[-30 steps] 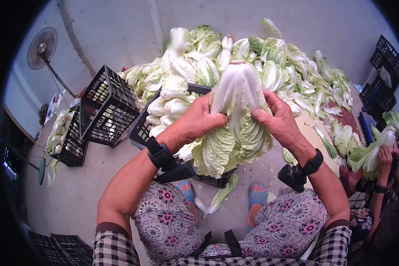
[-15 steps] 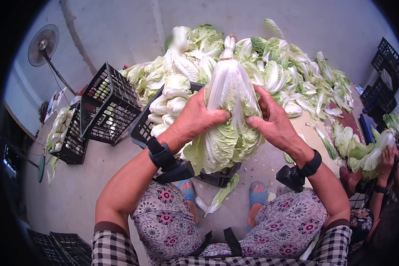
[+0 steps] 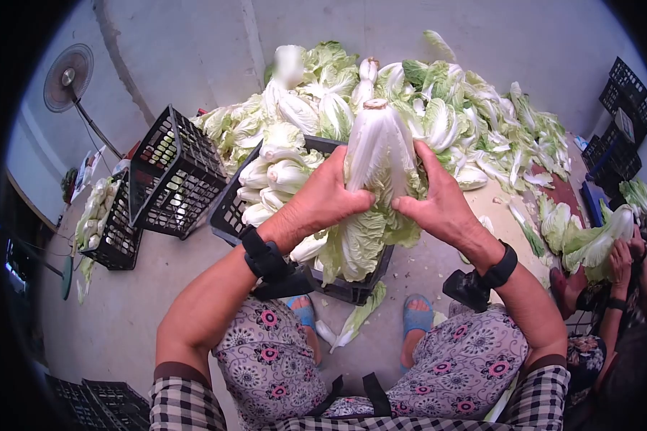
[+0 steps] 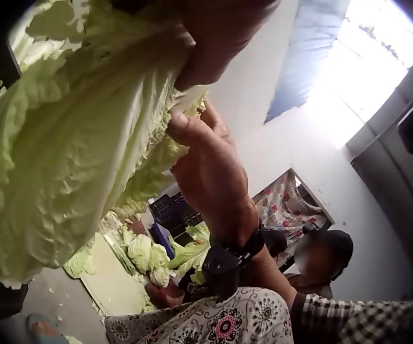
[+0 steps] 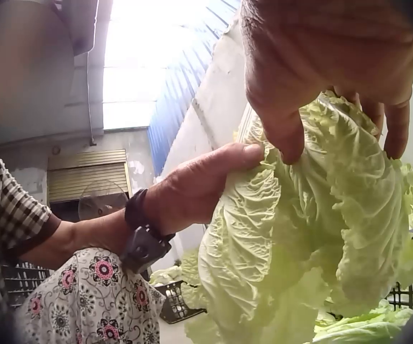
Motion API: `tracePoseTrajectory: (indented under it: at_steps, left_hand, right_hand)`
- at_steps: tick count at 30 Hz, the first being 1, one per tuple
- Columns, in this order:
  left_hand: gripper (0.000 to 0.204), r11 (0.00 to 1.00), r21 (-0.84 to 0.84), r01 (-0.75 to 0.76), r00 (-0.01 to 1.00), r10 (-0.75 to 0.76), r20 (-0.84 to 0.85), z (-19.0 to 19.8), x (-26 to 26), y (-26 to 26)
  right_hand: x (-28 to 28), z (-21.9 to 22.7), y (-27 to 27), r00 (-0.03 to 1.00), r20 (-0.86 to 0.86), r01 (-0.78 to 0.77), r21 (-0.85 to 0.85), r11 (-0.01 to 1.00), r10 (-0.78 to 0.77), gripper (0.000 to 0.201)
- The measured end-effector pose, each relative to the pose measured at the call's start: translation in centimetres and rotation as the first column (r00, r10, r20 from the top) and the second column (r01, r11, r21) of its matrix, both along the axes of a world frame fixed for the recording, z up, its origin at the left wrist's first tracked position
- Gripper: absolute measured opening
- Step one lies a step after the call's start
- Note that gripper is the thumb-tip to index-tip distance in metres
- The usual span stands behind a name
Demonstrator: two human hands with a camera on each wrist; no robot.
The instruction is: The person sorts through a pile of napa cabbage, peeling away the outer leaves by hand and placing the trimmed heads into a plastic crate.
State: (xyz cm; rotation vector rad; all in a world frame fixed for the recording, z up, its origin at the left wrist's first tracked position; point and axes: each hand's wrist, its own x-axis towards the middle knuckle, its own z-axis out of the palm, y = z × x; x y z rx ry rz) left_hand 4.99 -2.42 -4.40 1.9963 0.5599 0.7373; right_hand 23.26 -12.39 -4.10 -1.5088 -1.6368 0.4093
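Observation:
A napa cabbage (image 3: pixel 381 154) is held up between both hands, its cut stem end pointing away and its leafy end toward the lap. My left hand (image 3: pixel 336 195) grips its left side, thumb lying across the front leaves. On the other side my right hand (image 3: pixel 442 205) grips it, with the thumb near the left thumb and the fingers spread behind. The right wrist view shows crinkled outer leaves (image 5: pixel 242 244) hanging loosely below the hands. Behind and under the cabbage is a black crate (image 3: pixel 226 215) holding several pale cabbages (image 3: pixel 286 172).
A large heap of cabbages and loose leaves (image 3: pixel 474 108) lies along the wall. At left stand a tilted black crate (image 3: pixel 183 172), a filled crate (image 3: pixel 118 237) and a fan (image 3: pixel 68 77). Another person's hands (image 3: pixel 620 258) hold a cabbage at right. A leaf (image 3: pixel 359 320) lies between the feet.
The cabbage has turned in the hands and looks narrower, after shifting slightly left and partly back. The right hand has moved left, bringing the thumbs closer together. Both hands keep their hold.

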Motion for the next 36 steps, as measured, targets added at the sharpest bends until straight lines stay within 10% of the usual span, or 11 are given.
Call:
tracePoseTrajectory:
  at_steps: [16, 19, 31, 36]
  left_hand:
    - [0.067, 0.997, 0.067, 0.027, 0.964, -0.043, 0.264, -0.3, 0.8, -0.2]
    - [0.07, 0.987, -0.157, 0.031, 0.987, -0.005, 0.159, 0.7, 0.2, -0.4]
    - [0.09, 0.976, -0.127, 0.176, 0.917, -0.115, 0.382, 1.1, -0.2, 0.3]
    - [0.065, 0.821, -0.473, 0.32, 0.943, -0.23, 0.24, 1.7, -1.2, 0.1]
  right_hand:
    - [0.1, 0.1, -0.6, 0.998, -0.026, -0.051, 0.091, 0.995, 0.054, 0.078]
    - [0.7, -1.2, 0.5, 0.937, -0.23, -0.239, 0.131, 0.962, 0.264, 0.082]
    - [0.7, -0.2, 0.6, 0.839, -0.514, -0.184, 0.039, 0.982, 0.178, 0.073]
    - [1.0, -0.6, 0.9, 0.774, -0.589, -0.185, 0.136, 0.973, 0.23, 0.071]
